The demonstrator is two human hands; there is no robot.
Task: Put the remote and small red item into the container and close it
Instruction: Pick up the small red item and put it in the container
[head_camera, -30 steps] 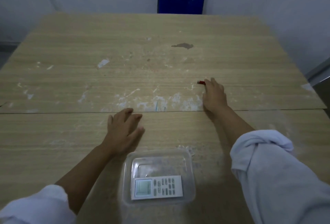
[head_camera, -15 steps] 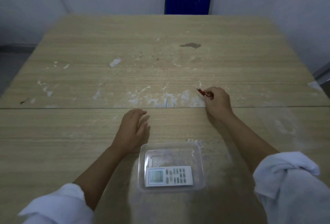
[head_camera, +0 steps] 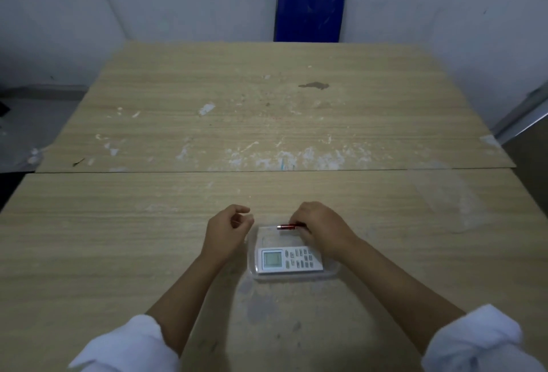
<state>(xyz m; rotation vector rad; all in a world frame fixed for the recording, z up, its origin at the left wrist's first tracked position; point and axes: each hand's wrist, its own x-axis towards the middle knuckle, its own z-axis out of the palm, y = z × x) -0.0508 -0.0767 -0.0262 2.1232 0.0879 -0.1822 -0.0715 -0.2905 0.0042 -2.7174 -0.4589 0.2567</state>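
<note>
A broad wooden table [head_camera: 267, 122], pale and marked with white scuffs and one dark stain, fills most of the view, a seam running straight across its middle. Behind its far edge stands a blue chair [head_camera: 310, 6] against a grey wall. A clear lid [head_camera: 447, 196], hard to make out, lies on the table near the right edge, well apart from everything else. Two forearms reach in from the bottom, each with a white sleeve [head_camera: 127, 345] rolled up above the wrist. On the near half of the table sits a clear plastic container [head_camera: 252, 256], open at the top. Inside it, along its near side, lies a white remote [head_camera: 289, 259], flat, its screen to the left and its buttons to the right. The right hand [head_camera: 321, 227] hangs over the container's far right corner, its fingers pinched on the small red item [head_camera: 287, 226], which lies level and points left above the container's far rim; whether it touches the rim cannot be told. The left hand [head_camera: 228, 230] sits just left of the container, fingers loosely curled and holding nothing, its thumb side close to the container's far left corner.
</note>
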